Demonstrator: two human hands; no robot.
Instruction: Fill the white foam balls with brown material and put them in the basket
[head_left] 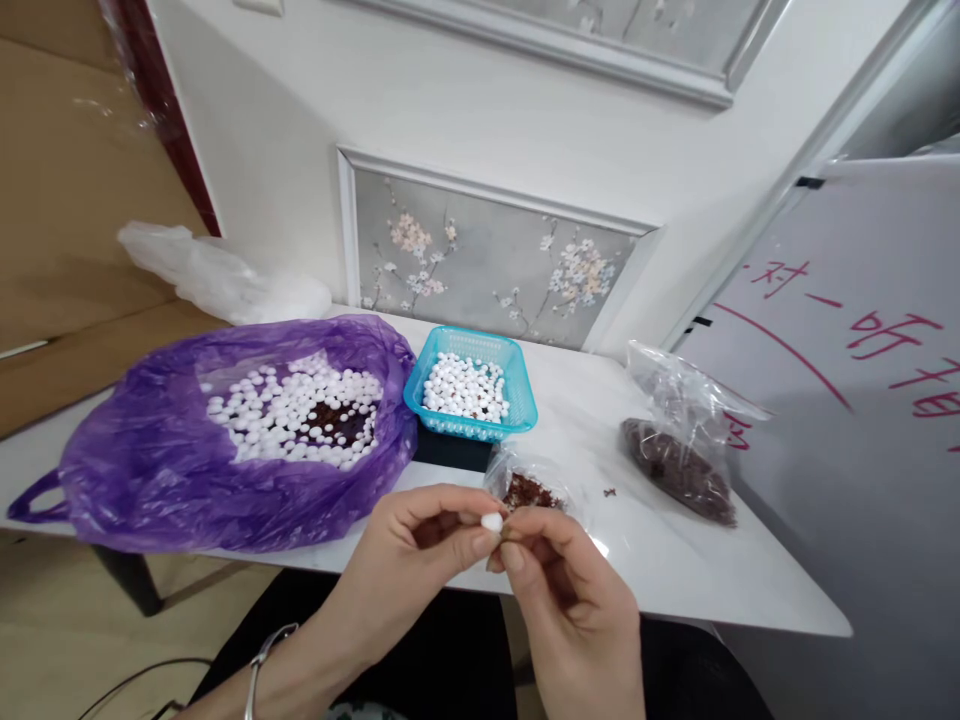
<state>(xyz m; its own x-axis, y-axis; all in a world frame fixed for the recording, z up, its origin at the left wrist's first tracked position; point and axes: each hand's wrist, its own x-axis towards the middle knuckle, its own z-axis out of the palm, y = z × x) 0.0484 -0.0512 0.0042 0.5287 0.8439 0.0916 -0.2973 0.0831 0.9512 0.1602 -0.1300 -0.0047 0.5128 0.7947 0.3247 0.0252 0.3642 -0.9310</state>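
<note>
Close together, left hand [416, 560] pinches a white bead [492, 522], right hand [559, 580] perhaps touching it (red board writing [892, 340] illegible)

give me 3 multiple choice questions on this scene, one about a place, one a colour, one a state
1. Where does the basket stand?
A. right of the purple bag
B. on the floor
C. inside the purple bag

2. What colour is the basket?
A. red
B. turquoise
C. black

3. What does the left hand do with the white bead?
A. lies flat beside it
B. pinches it in its fingertips
C. drops it into the basket

Answers:
1 A, it stands on the white table by the bag's right edge.
2 B, its mesh walls are turquoise.
3 B, the bead sits between thumb and finger, and the right hand meets it.
</note>
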